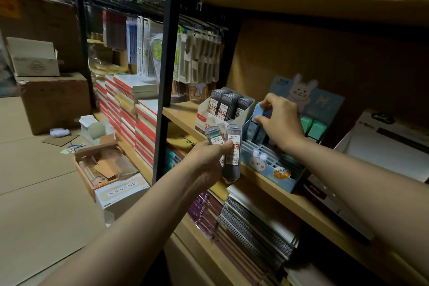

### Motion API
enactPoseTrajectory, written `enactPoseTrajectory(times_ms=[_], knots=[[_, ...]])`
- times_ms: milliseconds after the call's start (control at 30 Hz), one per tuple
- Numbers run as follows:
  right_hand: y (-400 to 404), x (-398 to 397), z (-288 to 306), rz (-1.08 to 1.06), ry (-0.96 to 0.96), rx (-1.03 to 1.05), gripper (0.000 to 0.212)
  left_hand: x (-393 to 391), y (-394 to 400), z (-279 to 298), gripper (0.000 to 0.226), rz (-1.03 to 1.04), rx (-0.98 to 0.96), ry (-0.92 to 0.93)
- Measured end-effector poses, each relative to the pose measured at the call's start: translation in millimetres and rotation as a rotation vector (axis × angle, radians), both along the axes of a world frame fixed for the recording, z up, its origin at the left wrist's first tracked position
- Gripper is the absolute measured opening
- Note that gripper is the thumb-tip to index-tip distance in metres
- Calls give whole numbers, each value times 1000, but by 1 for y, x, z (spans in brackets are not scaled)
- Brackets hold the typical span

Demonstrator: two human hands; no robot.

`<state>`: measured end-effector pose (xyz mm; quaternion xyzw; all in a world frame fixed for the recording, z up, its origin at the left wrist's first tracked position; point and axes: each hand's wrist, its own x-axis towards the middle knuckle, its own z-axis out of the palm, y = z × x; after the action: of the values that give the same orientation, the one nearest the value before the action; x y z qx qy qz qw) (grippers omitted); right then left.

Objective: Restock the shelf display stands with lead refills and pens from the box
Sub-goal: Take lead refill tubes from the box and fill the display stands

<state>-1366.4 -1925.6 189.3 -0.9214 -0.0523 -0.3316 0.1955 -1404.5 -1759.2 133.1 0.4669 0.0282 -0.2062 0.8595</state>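
Restocking in progress, centre of frame. The left hand point(210, 153) grips two lead refill cases point(226, 146) below the white display stand point(222, 111). The right hand point(279, 121) pinches a blue item point(261, 109) in the rabbit stand point(274, 165). Next, probably: slot the cases upright. Wooden shelf point(183, 111); cartons point(53, 100) at left.

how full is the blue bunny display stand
Partly full: the blue bunny stand has bare white front slots, with blue packs and green ones behind.

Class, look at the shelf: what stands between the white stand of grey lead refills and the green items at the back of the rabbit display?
In the head view, the right hand gripping a blue pack sits between the white stand and the green items.
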Motion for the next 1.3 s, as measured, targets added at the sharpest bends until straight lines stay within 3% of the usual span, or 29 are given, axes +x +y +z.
enactPoseTrajectory(times_ms=[133, 233, 333, 467, 600, 700, 1033, 1200, 1300], knots=[[6, 2, 2, -61, 47, -80, 18, -3, 3, 1, 29, -45, 52, -71], [5, -7, 10, -69, 57, -130, 32, -6, 8, 3, 30, -84, 84, -127], [10, -33, 8, 81, 2, 68, 37, -8, 13, 6, 29, -116, 80, -159], [19, -67, -11, 271, 343, 296, 36, -15, 15, 9, 26, -164, 149, -241], [19, -79, -16, 374, 375, 565, 36, -28, 13, 12, 27, -253, 106, -269], [14, -88, -11, 384, 391, 625, 39, -35, 17, 15, 31, -324, 30, -269], [2, -111, 10, 537, 323, 594, 33, -47, 37, 17, 41, -400, 70, -410], [7, -106, 7, 482, 320, 554, 34, -49, 31, 15, 45, -372, 55, -415], [8, -101, 5, 441, 280, 601, 31, -49, 28, 16, 36, -325, -16, -375]])
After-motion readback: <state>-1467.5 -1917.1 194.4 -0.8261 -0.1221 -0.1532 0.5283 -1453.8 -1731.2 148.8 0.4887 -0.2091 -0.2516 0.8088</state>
